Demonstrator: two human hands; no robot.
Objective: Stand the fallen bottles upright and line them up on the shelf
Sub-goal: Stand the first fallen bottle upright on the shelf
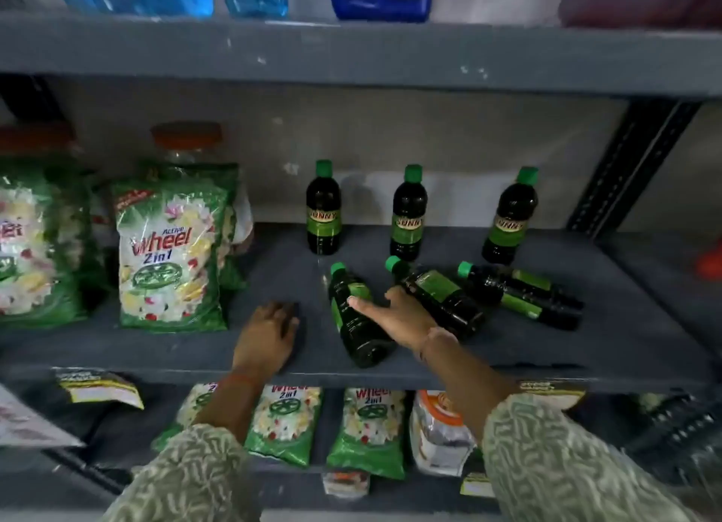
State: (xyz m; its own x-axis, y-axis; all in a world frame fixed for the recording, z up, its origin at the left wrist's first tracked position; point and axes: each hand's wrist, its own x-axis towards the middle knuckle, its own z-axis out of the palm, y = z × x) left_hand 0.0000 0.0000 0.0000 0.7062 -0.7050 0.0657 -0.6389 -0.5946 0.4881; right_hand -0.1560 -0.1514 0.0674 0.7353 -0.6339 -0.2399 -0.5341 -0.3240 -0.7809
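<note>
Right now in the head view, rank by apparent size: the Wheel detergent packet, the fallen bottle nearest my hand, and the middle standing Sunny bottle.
1. Wheel detergent packet, clearly largest.
2. Fallen bottle.
3. Middle standing Sunny bottle.
The two bottles look like the same product; the fallen one only looks bigger because it lies nearer the camera.

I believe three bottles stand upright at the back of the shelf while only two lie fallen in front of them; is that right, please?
Not quite: the head view shows four fallen bottles, not two: one under the right hand, one beside it, and two further right. Three upright bottles do stand at the back.
</note>
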